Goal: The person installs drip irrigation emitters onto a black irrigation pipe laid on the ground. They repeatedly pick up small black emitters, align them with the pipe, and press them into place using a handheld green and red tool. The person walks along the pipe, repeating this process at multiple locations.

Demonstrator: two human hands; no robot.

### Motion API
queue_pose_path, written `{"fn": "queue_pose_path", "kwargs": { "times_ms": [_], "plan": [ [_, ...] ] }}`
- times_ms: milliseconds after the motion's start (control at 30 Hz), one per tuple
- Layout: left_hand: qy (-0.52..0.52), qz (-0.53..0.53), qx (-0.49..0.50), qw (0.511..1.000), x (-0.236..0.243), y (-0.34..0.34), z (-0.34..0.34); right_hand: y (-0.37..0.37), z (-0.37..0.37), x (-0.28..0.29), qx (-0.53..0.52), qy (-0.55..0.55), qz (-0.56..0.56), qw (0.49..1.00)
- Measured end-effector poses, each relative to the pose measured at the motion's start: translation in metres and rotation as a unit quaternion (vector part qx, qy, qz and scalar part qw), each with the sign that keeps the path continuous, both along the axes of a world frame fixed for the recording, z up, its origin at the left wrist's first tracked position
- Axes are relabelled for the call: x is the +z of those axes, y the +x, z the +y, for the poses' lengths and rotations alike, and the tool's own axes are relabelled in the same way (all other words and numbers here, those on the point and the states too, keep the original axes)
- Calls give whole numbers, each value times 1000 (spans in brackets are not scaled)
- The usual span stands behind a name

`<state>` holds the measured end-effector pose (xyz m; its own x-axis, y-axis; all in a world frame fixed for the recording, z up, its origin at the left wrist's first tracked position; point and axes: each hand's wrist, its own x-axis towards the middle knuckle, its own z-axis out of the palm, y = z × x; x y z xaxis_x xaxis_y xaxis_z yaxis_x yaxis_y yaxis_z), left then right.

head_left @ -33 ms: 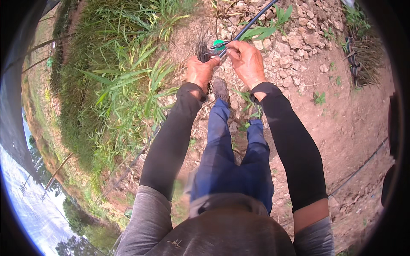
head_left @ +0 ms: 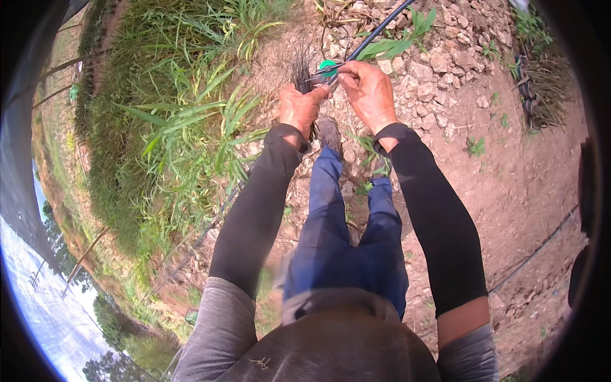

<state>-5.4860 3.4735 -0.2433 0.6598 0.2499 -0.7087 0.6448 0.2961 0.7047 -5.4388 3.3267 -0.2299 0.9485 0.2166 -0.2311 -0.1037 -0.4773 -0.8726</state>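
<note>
At the left edge of the frame, a wooden pole (head_left: pixel 83 264) leans, and tall green grass (head_left: pixel 172 127) fills the upper left, some blades bending in towards the middle.

The left hand (head_left: pixel 297 107) is at upper centre, its fingers curled closed around a bundle of thin dark strands (head_left: pixel 300 71) that stick out above the fist and a little below it. Its thumb points right, near the lower end of the pipe; whether it touches is too small to tell. Just right of the strands is a round green piece (head_left: pixel 327 65), with a slim dark piece (head_left: pixel 330 69) in front of it.

The dark pipe (head_left: pixel 382 28) slants down from the top edge, right of centre, to the space between the hands. The right hand (head_left: pixel 369 95) has thumb and forefinger drawn together on it; whether they also pinch the slim piece, I cannot tell.

Compared with the picture an instant earlier, hardly anything differs: the left hand sits a touch further right and both grips look the same, so the two hands seem to be steadying rather than shifting the pieces.

Further right are a leafy plant (head_left: pixel 414 35), loose stones (head_left: pixel 439 63) and, at the upper right, a clump of dry stalks (head_left: pixel 552 95).
</note>
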Motion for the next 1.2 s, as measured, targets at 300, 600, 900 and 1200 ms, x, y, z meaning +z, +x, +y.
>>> {"fn": "queue_pose_path", "kwargs": {
  "times_ms": [300, 600, 900, 1200],
  "plan": [
    [-147, 14, 61, 987, 10, -3, -8, -37, 3, -11, -109, 162, 97, 976],
    [-231, 39, 95, 968, 0, -9, -5, -46, 7, -17, -116, 183, 86, 972],
    [-241, 37, 78, 967, -11, -12, 1, -45, 11, 7, -76, 109, 107, 985],
    [-210, 29, 69, 975, -7, -16, 7, -47, 11, -18, -85, 174, 116, 974]
  ]
}}
